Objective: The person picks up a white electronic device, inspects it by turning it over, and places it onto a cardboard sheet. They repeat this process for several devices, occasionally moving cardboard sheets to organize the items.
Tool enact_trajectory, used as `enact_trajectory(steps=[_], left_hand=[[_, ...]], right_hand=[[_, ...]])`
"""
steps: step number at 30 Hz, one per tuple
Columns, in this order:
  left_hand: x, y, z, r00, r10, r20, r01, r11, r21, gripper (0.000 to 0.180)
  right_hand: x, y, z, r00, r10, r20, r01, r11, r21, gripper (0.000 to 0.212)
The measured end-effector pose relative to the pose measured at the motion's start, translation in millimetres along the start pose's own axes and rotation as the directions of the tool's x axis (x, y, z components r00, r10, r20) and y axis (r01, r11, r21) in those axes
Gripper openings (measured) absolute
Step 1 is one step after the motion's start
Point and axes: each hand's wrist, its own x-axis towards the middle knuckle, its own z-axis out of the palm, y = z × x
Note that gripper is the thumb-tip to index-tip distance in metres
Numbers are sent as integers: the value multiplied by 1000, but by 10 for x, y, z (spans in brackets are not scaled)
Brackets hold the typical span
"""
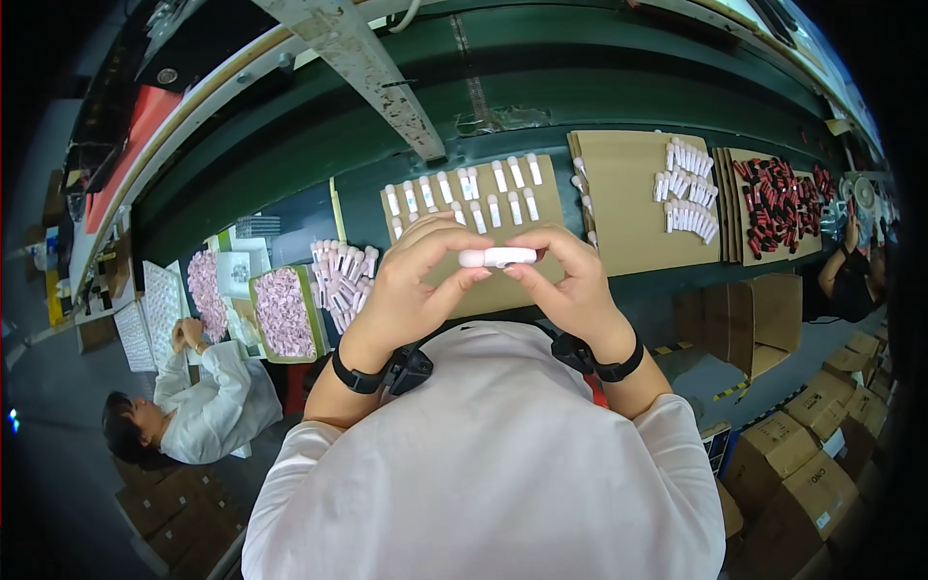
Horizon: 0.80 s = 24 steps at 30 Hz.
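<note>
Both my hands hold one small wand [501, 257] in front of my chest, white in the body with a rounded pale pink head. My left hand [418, 269] pinches its pink end between thumb and fingers. At the white end, the thumb and fingers of my right hand [570, 277] grip it. Something small and dark shows at its lower edge by my right thumb. Beneath and beyond my hands, similar wands [499, 177] lie in two rows on a cardboard sheet [549, 201]. My left hand partly covers the nearer row.
Left of me are a heap of wands [343, 275] and a green tray [254, 307] of small pinkish pieces. A co-worker [222, 401] sits beyond. On the right, cardboard [619, 208] bears grouped wands [688, 217], then red-and-black pieces [778, 208]. A metal post [372, 77] slants overhead; cartons [807, 488] stand lower right.
</note>
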Motion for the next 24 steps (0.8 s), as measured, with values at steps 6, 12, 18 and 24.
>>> enact_trajectory(steps=[6, 12, 18, 24], left_hand=[[-69, 156, -67, 982, -190, 9, 189, 970, -155, 24], [-75, 109, -112, 998, -46, -36, 38, 980, -196, 26], [-62, 154, -119, 1000, 11, 2, -10, 989, -146, 28], [-61, 148, -118, 997, 81, 17, -78, 990, -118, 28]], right_hand=[[17, -77, 35, 982, -187, 6, 186, 977, -100, 28], [-4, -221, 66, 989, -137, -48, 137, 991, -7, 29], [-9, -284, 40, 976, -218, -24, 216, 974, -74, 29], [-31, -324, 41, 966, -259, -22, 255, 961, -112, 29]])
